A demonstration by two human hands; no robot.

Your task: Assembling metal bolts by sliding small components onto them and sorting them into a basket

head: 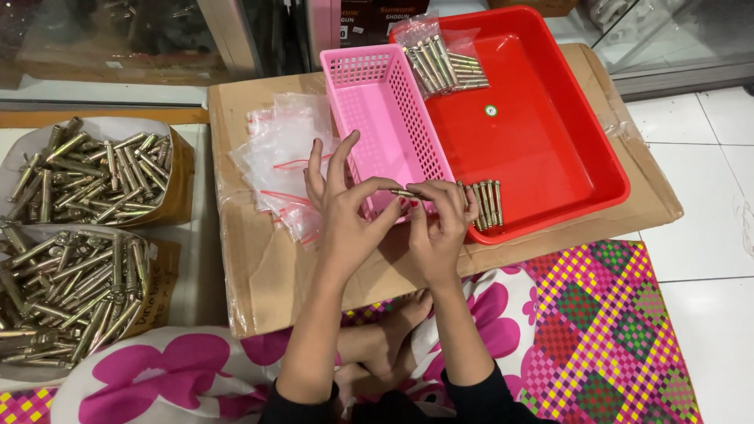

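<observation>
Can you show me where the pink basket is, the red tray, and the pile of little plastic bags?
pink basket (377, 102): head view, on its mesh floor.
red tray (542, 133): head view, on its bare floor.
pile of little plastic bags (279, 153): head view, on the middle of the clear pile.

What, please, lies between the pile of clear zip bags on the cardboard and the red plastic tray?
In the head view, the empty pink perforated plastic basket stands between the clear zip bags and the red plastic tray, touching the tray's left edge.

Lower box of bolts (71, 298) cut off at left edge
</observation>
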